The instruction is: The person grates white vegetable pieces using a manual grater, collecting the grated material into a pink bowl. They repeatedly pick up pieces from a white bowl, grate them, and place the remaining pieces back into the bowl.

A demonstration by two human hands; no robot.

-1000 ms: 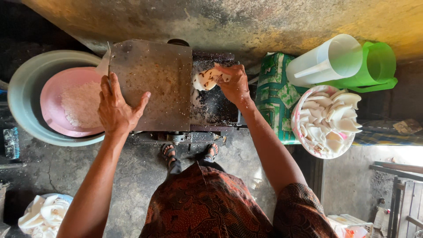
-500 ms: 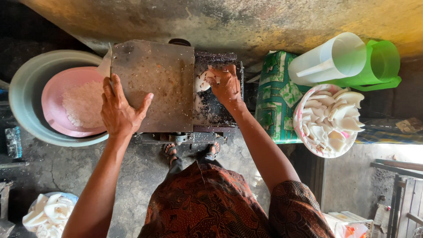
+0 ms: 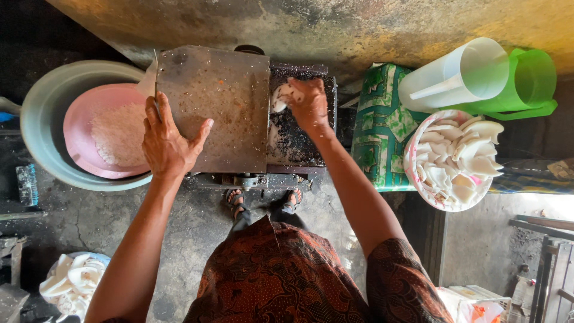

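Note:
A metal grating machine [image 3: 215, 107] with a flat grimy cover plate stands in front of me. My left hand [image 3: 169, 141] lies flat on the plate's left edge, fingers spread. My right hand [image 3: 308, 103] presses a white coconut piece [image 3: 281, 96] down into the dark open hopper [image 3: 296, 143] at the machine's right side. To the left, a pink bowl [image 3: 81, 143] holds white grated flakes and sits inside a larger grey basin [image 3: 39, 119].
A pink bowl of white coconut pieces [image 3: 454, 158] rests on a green patterned stool [image 3: 379, 131] at right. White and green plastic jugs [image 3: 478, 75] lie behind it. Another bowl of white pieces [image 3: 72, 284] is on the concrete floor, lower left. My feet [image 3: 263, 200] stand under the machine.
My right hand has moved left and down with the coconut piece, pushing it deeper into the hopper. My left hand has stayed on the plate.

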